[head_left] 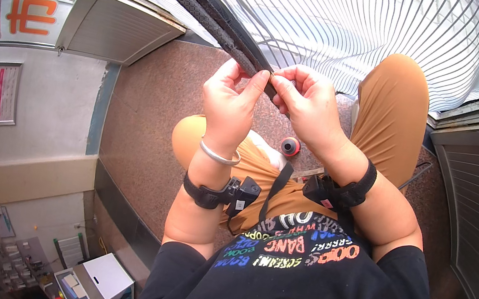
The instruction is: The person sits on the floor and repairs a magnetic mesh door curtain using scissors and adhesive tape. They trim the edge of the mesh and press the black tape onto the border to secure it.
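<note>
A sheer curtain with thin dark stripes (361,30) hangs in front of me, and its thick black edging (210,23) slants down from the upper left to my hands. My left hand (230,100) pinches this edging between thumb and fingers, close to its lower end. Right beside it, my right hand (316,108) is closed on the same edging, thumb against forefinger. The fingertips of both hands nearly meet there. Whether some small piece sits between them is too fine to make out. The tail of the edging pokes out below my right fingers.
Below my hands a small red and dark bottle (290,147) stands on the speckled stone floor (153,97), between my bent legs. A metal door panel (120,28) is at the left, a ribbed shutter (477,208) at the right. A cluttered desk (97,278) lies at lower left.
</note>
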`<state>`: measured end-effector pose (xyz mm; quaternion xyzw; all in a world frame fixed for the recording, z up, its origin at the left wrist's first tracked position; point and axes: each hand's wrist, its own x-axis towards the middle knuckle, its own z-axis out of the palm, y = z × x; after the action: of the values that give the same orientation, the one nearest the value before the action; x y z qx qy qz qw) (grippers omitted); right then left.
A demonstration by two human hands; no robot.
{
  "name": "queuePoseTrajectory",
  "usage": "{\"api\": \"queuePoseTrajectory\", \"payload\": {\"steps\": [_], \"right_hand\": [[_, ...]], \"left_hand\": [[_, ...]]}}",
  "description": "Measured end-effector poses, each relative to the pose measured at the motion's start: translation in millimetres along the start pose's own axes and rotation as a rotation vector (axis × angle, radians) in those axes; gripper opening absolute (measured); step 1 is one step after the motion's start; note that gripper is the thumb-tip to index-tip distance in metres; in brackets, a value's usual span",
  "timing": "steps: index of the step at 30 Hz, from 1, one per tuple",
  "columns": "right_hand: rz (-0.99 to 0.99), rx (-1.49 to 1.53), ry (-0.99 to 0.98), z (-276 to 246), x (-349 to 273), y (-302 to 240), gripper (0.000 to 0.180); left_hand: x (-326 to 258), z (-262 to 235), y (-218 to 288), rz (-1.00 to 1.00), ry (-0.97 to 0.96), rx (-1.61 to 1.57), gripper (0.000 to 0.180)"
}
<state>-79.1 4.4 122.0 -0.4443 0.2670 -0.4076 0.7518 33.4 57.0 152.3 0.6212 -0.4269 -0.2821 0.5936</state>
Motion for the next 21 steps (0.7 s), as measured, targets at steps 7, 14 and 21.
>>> {"api": "queuePoseTrajectory", "payload": {"steps": [7, 14, 21], "right_hand": [[-0.117, -0.202, -0.008, 2, -7, 5, 0.01], [-0.231, -0.18, 0.073, 9, -17, 13, 0.01], [-0.227, -0.18, 0.072, 6, -14, 19, 0.008]], "left_hand": [[2, -2, 4, -0.02, 0.094, -0.033, 0.011], [3, 1, 9, -0.018, 0.1, -0.083, 0.011], [3, 0, 9, -0.025, 0.102, -0.114, 0.011]]}}
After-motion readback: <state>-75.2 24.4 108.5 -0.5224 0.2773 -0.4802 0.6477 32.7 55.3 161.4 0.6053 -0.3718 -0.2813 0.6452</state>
